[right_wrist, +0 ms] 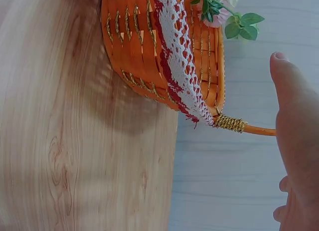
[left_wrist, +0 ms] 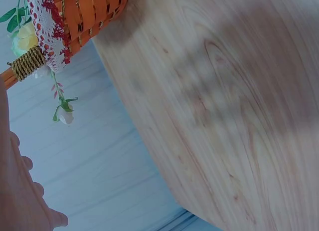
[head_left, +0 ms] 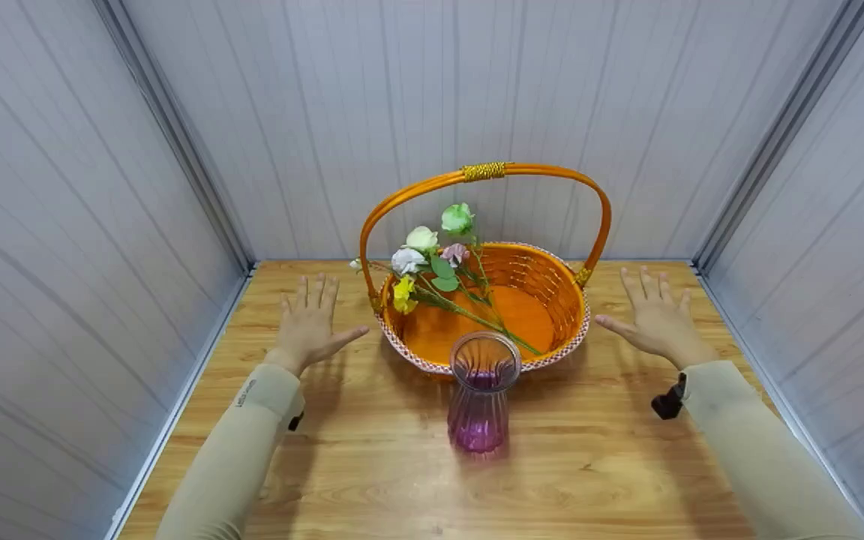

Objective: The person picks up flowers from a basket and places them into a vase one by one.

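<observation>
An orange woven basket (head_left: 432, 352) with a tall arched handle (head_left: 604, 217) and lace-trimmed rim stands at the back middle of the table. Artificial flowers (head_left: 422, 239) in white, green, pink and yellow lie in it, heads leaning over its left rim. In front of the basket stands a ribbed glass vase (head_left: 478, 420), clear on top and pink below. To the basket's left, my left hand (head_left: 312, 326) is held with fingers spread, holding nothing. My right hand (head_left: 657, 322) is likewise spread on the right side, apart from the basket. Both wrist views show the basket's lace edge close by.
The wooden table (head_left: 372, 480) is enclosed by a pale panelled back wall (head_left: 312, 112) and side walls (head_left: 49, 262). Metal strips run along the wall corners. A small black device (head_left: 668, 401) is strapped at my right wrist.
</observation>
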`<state>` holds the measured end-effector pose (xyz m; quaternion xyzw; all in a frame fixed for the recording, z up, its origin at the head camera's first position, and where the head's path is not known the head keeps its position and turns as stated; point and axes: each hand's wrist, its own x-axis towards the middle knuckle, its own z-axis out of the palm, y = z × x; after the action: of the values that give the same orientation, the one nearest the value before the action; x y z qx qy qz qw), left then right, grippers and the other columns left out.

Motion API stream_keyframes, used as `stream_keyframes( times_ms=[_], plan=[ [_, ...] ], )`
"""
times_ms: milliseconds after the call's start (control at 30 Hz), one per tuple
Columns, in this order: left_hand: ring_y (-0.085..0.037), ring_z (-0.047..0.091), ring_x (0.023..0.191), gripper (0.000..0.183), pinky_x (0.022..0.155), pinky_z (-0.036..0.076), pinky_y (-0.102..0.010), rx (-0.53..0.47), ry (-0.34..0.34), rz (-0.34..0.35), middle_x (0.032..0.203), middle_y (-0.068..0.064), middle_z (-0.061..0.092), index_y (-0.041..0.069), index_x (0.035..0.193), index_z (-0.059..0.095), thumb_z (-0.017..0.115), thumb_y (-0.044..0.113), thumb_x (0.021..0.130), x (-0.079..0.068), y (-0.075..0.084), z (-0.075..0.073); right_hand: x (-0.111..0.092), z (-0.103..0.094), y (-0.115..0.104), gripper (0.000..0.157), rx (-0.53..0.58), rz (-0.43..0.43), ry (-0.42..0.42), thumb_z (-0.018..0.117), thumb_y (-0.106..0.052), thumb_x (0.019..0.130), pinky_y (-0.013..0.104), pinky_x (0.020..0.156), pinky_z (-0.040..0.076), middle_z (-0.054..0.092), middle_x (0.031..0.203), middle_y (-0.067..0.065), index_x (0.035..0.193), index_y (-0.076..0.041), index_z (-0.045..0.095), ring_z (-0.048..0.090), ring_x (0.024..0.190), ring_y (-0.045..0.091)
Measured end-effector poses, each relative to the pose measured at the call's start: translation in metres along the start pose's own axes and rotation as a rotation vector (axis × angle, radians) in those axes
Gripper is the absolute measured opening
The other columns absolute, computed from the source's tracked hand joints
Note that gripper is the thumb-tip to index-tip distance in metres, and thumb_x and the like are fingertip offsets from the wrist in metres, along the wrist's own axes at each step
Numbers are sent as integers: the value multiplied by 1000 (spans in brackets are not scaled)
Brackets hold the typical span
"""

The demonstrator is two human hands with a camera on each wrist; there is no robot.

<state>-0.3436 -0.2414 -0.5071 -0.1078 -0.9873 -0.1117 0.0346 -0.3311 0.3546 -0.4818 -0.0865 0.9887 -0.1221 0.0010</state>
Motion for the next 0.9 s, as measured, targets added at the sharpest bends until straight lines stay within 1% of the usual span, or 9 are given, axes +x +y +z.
stream_keyframes(
  times_ms=[167,333,467,600,733,900],
  plan=[
    [-50,-6,167,115,132,-3,-79,-32,8,4,182,-20,-1,10,175,4,58,76,98,-1,4,0,-1,0,-3,108,8,3,0,52,-75,103,91,120,-10,-5,179,32,175,-13,0,-6,161,65],
    [-48,-9,168,115,132,-6,-77,-70,12,17,182,-19,-4,10,175,2,58,76,98,-4,9,2,-1,0,-7,110,21,-3,7,50,-78,102,91,120,-10,-4,179,32,175,-12,1,-6,161,63],
    [-48,-7,168,114,132,-5,-77,-106,28,22,183,-19,-3,10,175,4,61,73,99,-4,10,4,-2,0,-9,112,41,-6,9,49,-80,101,91,120,-11,-4,179,31,175,-13,0,-6,162,62],
    [-48,-4,168,115,133,-1,-77,-136,46,29,183,-21,0,9,175,6,63,73,98,-5,11,5,-3,1,-9,111,74,-14,14,50,-79,102,91,121,-9,-4,180,30,175,-13,-1,-5,163,62],
    [-47,1,169,116,136,7,-73,-176,68,34,182,-23,7,9,175,8,62,75,97,-5,10,7,-3,2,-7,108,117,-39,28,51,-75,104,89,124,-4,-3,180,29,175,-12,0,-3,164,60],
    [-49,13,167,113,137,15,-68,-234,129,57,178,-28,20,5,173,17,68,70,97,-4,12,7,-4,3,-7,108,156,-64,59,57,-70,104,85,127,3,3,180,31,175,-9,3,4,164,59]
  ],
)
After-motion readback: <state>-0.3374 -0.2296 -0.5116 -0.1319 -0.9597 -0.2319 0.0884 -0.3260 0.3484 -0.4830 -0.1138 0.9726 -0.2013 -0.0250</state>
